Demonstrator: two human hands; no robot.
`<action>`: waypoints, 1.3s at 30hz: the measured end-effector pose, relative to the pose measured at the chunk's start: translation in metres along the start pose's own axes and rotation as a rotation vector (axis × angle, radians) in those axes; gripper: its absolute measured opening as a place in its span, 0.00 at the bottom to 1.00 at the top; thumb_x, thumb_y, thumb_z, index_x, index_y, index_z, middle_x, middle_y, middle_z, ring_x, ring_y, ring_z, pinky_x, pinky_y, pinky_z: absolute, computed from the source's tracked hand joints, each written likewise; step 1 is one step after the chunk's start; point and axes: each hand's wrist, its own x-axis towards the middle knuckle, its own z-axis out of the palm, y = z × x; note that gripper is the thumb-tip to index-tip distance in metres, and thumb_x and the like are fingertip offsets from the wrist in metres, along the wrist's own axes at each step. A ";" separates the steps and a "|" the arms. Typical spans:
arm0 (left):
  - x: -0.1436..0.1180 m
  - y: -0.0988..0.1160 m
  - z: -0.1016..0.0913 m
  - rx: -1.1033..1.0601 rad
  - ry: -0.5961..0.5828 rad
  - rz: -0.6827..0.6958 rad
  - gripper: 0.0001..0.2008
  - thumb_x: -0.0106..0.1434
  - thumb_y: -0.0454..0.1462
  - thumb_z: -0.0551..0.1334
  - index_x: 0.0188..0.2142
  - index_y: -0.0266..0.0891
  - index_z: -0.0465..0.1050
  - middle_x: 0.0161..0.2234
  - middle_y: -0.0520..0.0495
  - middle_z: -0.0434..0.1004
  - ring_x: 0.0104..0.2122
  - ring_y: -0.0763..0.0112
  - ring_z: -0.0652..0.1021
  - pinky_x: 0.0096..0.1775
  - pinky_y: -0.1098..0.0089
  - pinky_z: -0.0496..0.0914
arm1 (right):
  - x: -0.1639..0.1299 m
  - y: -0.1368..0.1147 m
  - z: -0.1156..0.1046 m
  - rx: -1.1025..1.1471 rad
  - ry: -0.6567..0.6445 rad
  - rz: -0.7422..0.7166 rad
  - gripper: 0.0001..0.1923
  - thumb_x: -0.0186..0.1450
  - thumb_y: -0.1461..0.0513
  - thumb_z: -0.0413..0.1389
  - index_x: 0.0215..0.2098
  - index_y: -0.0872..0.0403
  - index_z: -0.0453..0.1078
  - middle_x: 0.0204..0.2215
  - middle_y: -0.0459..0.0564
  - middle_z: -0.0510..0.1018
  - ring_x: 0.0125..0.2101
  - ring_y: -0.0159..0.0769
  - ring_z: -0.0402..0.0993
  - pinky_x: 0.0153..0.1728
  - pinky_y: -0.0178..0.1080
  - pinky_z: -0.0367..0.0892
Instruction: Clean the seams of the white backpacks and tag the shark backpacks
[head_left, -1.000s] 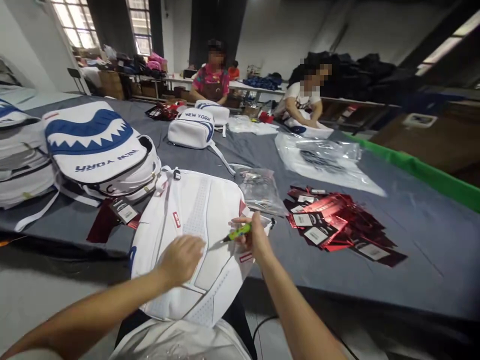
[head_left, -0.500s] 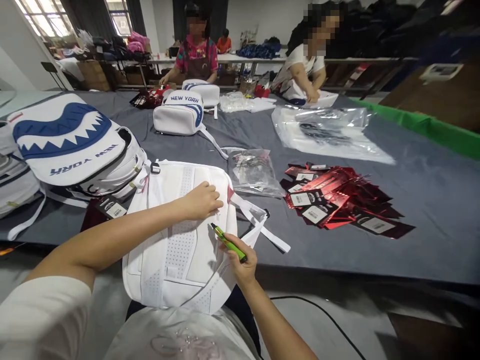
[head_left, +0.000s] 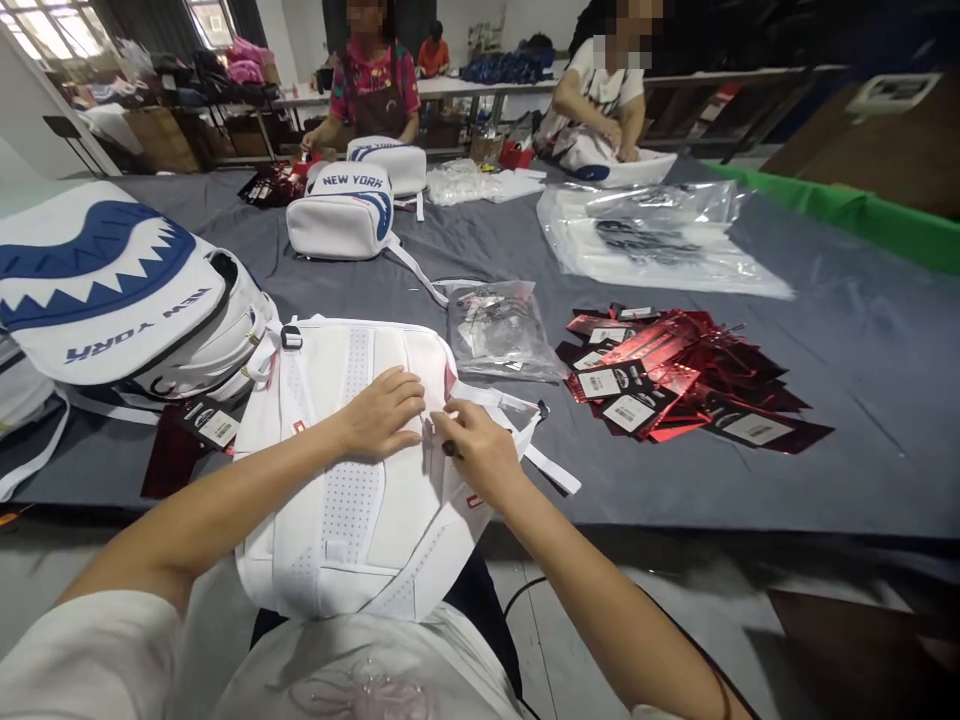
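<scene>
A white backpack (head_left: pixel 352 520) lies back-side up over the near edge of the grey table (head_left: pixel 862 400), its straps trailing right. My left hand (head_left: pixel 382 410) presses flat on the backpack's upper back panel. Right beside it, my right hand (head_left: pixel 480 450) is closed around a small tool, with only a dark tip showing between the two hands, touching the backpack. A heap of red hang tags (head_left: pixel 675 375) lies to the right, and a clear bag of small parts (head_left: pixel 499 330) sits just beyond the backpack.
White and blue shark-mouth "NEW YORK" backpacks are stacked at left (head_left: pixel 120 290) and one stands further back (head_left: pixel 345 210). Clear plastic bags (head_left: pixel 660 240) lie at far right. Two people work at the table's far side (head_left: pixel 371 80) (head_left: pixel 604 100).
My right hand moved up from the backpack's lower edge to meet my left hand, and the green tool is now mostly hidden in the fist. My left hand slid slightly down.
</scene>
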 end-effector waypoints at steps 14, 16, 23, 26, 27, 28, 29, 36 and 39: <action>-0.025 -0.007 0.004 0.101 0.619 -0.295 0.16 0.68 0.37 0.55 0.55 0.41 0.60 0.53 0.38 0.70 0.55 0.58 0.70 0.56 0.51 0.67 | 0.053 0.012 0.026 -0.275 -0.208 -0.140 0.12 0.69 0.69 0.49 0.32 0.57 0.73 0.31 0.55 0.73 0.32 0.41 0.61 0.34 0.42 0.48; -0.026 -0.004 0.007 0.103 0.598 -0.295 0.16 0.68 0.38 0.54 0.55 0.41 0.60 0.53 0.38 0.70 0.55 0.59 0.70 0.55 0.51 0.66 | 0.083 0.014 0.032 -0.292 -0.176 -0.090 0.12 0.69 0.69 0.48 0.34 0.58 0.73 0.33 0.58 0.74 0.34 0.43 0.62 0.34 0.43 0.48; -0.030 0.004 0.006 0.074 0.426 -0.257 0.12 0.69 0.37 0.53 0.50 0.40 0.66 0.46 0.41 0.76 0.48 0.62 0.74 0.50 0.58 0.70 | 0.142 0.015 0.023 -0.259 -0.073 0.064 0.10 0.68 0.67 0.50 0.34 0.60 0.73 0.35 0.59 0.76 0.35 0.43 0.67 0.37 0.43 0.52; -0.022 0.002 -0.001 0.027 0.293 -0.226 0.15 0.70 0.36 0.53 0.54 0.38 0.66 0.52 0.40 0.74 0.54 0.62 0.72 0.53 0.58 0.68 | 0.103 0.016 -0.005 -0.064 0.111 0.225 0.17 0.71 0.52 0.51 0.42 0.57 0.73 0.35 0.56 0.78 0.37 0.44 0.71 0.38 0.42 0.56; -0.016 0.001 -0.004 0.020 0.216 -0.207 0.16 0.71 0.37 0.52 0.56 0.38 0.66 0.55 0.39 0.72 0.57 0.60 0.70 0.56 0.56 0.66 | 0.086 0.016 -0.015 0.090 0.150 0.326 0.22 0.70 0.47 0.50 0.43 0.56 0.73 0.32 0.53 0.78 0.34 0.42 0.72 0.36 0.41 0.58; -0.009 0.000 -0.008 0.016 0.125 -0.181 0.17 0.71 0.38 0.53 0.56 0.38 0.66 0.57 0.39 0.71 0.59 0.59 0.68 0.59 0.54 0.62 | 0.069 0.015 -0.024 0.281 0.152 0.443 0.27 0.69 0.42 0.48 0.44 0.55 0.73 0.26 0.50 0.77 0.29 0.40 0.72 0.32 0.39 0.60; -0.001 -0.002 -0.011 0.019 0.030 -0.154 0.17 0.70 0.39 0.54 0.56 0.38 0.68 0.57 0.39 0.71 0.59 0.57 0.68 0.60 0.52 0.60 | 0.053 0.014 -0.031 0.483 0.119 0.561 0.30 0.68 0.39 0.46 0.44 0.55 0.73 0.21 0.47 0.75 0.23 0.38 0.70 0.28 0.38 0.60; 0.053 -0.007 -0.034 0.172 -0.367 -0.025 0.26 0.53 0.57 0.69 0.33 0.35 0.77 0.36 0.41 0.75 0.42 0.54 0.73 0.52 0.54 0.62 | -0.007 -0.017 -0.012 1.072 0.168 0.911 0.21 0.54 0.49 0.66 0.39 0.53 0.72 0.29 0.46 0.79 0.25 0.34 0.72 0.27 0.37 0.68; 0.050 0.004 -0.031 0.136 -0.464 0.005 0.25 0.49 0.57 0.71 0.32 0.38 0.77 0.33 0.44 0.75 0.41 0.57 0.72 0.56 0.52 0.59 | -0.017 -0.028 0.008 0.936 0.330 0.940 0.15 0.59 0.50 0.63 0.31 0.52 0.68 0.23 0.43 0.73 0.22 0.32 0.67 0.25 0.36 0.64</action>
